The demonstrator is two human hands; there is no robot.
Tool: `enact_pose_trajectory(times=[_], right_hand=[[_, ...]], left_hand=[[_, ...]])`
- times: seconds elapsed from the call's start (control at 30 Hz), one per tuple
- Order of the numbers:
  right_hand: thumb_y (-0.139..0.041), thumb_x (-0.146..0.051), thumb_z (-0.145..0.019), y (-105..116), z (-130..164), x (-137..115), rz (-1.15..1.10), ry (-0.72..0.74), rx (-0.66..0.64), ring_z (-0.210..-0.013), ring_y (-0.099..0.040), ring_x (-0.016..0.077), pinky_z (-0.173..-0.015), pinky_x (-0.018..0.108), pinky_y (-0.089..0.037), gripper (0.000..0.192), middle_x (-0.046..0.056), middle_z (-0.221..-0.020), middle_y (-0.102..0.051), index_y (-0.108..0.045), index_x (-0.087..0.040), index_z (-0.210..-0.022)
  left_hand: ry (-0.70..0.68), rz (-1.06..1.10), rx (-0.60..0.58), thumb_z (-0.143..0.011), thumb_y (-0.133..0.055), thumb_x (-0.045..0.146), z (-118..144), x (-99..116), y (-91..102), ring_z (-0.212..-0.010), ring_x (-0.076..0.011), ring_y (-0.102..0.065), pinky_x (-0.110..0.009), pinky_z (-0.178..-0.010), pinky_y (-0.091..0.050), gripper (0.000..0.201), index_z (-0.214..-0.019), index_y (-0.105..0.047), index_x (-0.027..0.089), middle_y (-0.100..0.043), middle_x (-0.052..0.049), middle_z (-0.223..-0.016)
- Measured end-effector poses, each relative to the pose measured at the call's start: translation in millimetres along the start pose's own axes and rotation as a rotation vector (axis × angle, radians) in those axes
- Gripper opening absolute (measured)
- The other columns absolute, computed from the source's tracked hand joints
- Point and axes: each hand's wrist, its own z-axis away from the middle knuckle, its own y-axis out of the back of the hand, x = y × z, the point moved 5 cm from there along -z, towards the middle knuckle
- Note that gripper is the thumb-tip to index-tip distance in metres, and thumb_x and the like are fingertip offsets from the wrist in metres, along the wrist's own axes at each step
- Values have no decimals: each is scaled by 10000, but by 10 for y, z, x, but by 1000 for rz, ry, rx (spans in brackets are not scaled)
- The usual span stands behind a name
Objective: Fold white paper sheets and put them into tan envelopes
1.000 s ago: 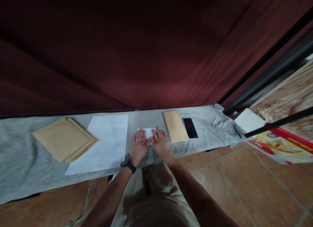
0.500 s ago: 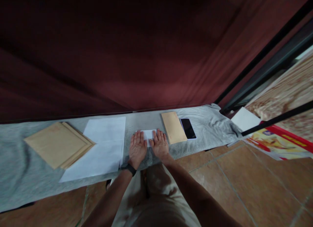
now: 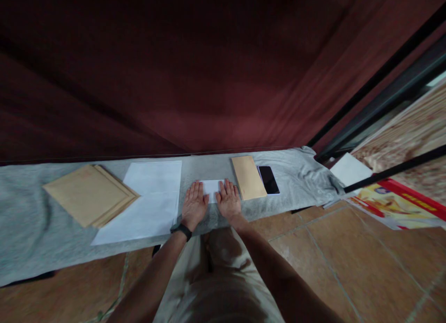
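Flat on the grey cloth lies a small white folded paper (image 3: 212,191). My left hand (image 3: 195,203), with a dark band at the wrist, lies palm down over its left end, fingers stretched out. Over the right end rests my right hand (image 3: 228,199), also flat with straight fingers. Part of the paper shows between the two hands; its ends are hidden under them. Just right of my right hand sits a brown envelope (image 3: 248,178). To the left lie large white sheets of paper (image 3: 156,193).
Several brown envelopes (image 3: 88,193) lie stacked partly over the white sheets. A phone (image 3: 268,180) lies beside the single envelope. Grey cloth (image 3: 296,174) covers the narrow surface. A dark red curtain (image 3: 209,105) hangs behind; a colourful box (image 3: 397,200) is at the right.
Both hands stay flat on the folded paper, with barely any shift. The view has tilted slightly, so the things on the cloth appear a little higher.
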Motion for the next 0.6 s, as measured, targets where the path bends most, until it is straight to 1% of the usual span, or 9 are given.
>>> enact_pose_trajectory(times=[0.17, 0.3, 0.4, 0.5, 0.6], right_hand=[[-420, -369, -1052, -9, -23, 8, -9, 0, 2, -1467, -397, 308, -1201, 520, -298, 541, 181, -1593, -399, -427, -134, -1539], [-394, -353, -1058, 5, -76, -27, -32, -3, -16, -1475, -386, 312, -1213, 546, -267, 522, 183, -1578, -419, -460, -111, -1515], [-366, -327, -1062, -9, -87, -137, -81, 61, -43, -1489, -369, 282, -1226, 508, -262, 508, 148, -1582, -424, -463, -114, -1513], [-351, -312, -1068, -52, -51, -254, -99, 144, -74, -1491, -370, 256, -1231, 471, -266, 492, 117, -1587, -422, -467, -134, -1511], [-367, -308, -1068, -75, -1, -273, -77, 138, -72, -1485, -381, 264, -1227, 469, -270, 484, 135, -1593, -405, -477, -136, -1506]], left_hand=[[21, -13, 6, -988, -372, 327, 22, 8, 15, -1536, -291, -272, -490, -1247, -233, 609, -1536, -368, 60, -374, -193, -1613], [22, -29, 2, -990, -360, 334, 18, 5, 4, -1534, -291, -275, -485, -1247, -226, 614, -1535, -369, 50, -377, -199, -1610], [12, -40, -15, -989, -341, 314, 13, -2, 0, -1534, -294, -275, -482, -1250, -216, 610, -1527, -376, 27, -369, -208, -1612], [9, -43, -31, -983, -325, 276, 12, -6, 7, -1535, -284, -273, -485, -1249, -216, 600, -1533, -373, 41, -359, -194, -1620], [10, -34, -35, -986, -314, 267, 16, -3, 20, -1540, -288, -261, -499, -1247, -215, 602, -1543, -364, 45, -351, -194, -1623]])
